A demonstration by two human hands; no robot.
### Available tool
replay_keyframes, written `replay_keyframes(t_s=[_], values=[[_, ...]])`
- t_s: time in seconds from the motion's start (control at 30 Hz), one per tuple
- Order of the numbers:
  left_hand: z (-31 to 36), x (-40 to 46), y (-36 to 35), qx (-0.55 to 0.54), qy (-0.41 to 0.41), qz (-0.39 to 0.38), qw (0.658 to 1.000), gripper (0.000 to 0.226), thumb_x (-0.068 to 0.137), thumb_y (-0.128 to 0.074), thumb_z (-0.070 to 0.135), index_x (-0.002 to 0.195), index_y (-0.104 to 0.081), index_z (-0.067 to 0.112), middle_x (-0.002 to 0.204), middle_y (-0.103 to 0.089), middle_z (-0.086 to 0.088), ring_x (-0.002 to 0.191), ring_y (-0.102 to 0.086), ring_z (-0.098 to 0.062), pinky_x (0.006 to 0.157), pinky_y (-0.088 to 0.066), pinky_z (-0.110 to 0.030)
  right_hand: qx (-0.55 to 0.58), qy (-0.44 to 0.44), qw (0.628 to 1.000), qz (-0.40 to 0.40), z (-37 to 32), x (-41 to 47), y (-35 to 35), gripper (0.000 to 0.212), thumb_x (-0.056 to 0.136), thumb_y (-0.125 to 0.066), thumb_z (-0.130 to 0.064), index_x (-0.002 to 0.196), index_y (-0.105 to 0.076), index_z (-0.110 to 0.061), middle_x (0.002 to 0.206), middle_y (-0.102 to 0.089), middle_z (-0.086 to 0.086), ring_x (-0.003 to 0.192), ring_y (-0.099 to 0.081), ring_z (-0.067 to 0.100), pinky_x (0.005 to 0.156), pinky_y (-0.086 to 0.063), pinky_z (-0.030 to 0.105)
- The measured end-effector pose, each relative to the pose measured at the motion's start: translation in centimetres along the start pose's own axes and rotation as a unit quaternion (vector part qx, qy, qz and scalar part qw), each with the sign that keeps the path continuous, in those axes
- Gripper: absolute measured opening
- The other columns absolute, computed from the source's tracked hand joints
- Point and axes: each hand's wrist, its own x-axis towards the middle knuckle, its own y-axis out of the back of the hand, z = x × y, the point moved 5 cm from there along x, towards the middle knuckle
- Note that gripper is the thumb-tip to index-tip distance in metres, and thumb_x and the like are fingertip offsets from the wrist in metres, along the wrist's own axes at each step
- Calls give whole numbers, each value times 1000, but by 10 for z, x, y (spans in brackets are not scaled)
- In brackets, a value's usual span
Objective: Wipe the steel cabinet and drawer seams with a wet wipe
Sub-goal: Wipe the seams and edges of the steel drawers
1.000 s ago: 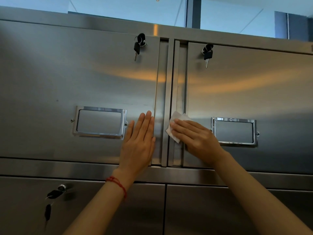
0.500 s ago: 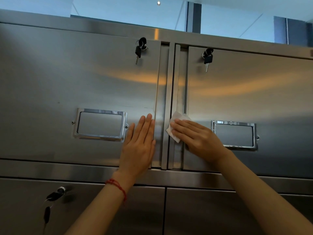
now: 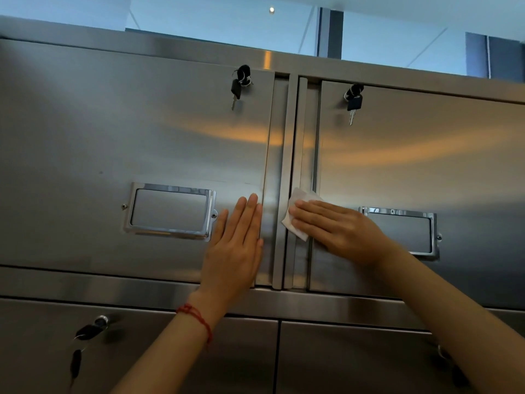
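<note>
Two flat grips — right grip [image 3: 341, 230] presses wet wipe [image 3: 299, 196] on the seam [image 3: 292, 137], left grip [image 3: 235, 251] rests on steel cabinet [image 3: 113, 123].

The steel cabinet [image 3: 113, 123] bears a wet wipe [image 3: 297, 197] by its middle, and hanging keys [image 3: 236, 88].

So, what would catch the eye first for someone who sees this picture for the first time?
Probably the two hands in the middle: the right hand presses a white wet wipe against the vertical seam between the upper steel doors, while the left hand lies flat on the left door. Next, keys hang near each door's top.
</note>
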Motion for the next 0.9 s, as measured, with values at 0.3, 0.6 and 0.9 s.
replay_keyframes(t_s=[0.3, 0.6, 0.9], values=[[1, 0, 2, 1, -1, -6, 1000, 51, 96, -27, 25, 140, -32, -1, 148, -28, -18, 137, -24, -33, 109, -26, -51, 15, -5, 1000, 7, -5, 0, -2, 38, 73, -78, -3, 109, -67, 4, 117, -62, 21, 111, -59, 33, 87, -53, 45], [1, 0, 0, 4, -4, 1, 1000, 52, 96, -27, 26, 140, -31, -1, 148, -26, -18, 138, -23, -33, 110, -24, -50, 28, -44, 998, 27, -5, 0, -3, 38, 71, -79, -2, 107, -68, 4, 116, -63, 22, 109, -60, 34, 85, -54, 46], [1, 2, 1, -6, 2, 4, 1000, 52, 96, -26, 25, 141, -29, -1, 149, -25, -18, 138, -22, -32, 111, -23, -49, 26, -69, 996, 55, 10, 6, -3, 36, 73, -77, 0, 108, -68, 3, 117, -63, 19, 110, -60, 33, 86, -53, 46]])
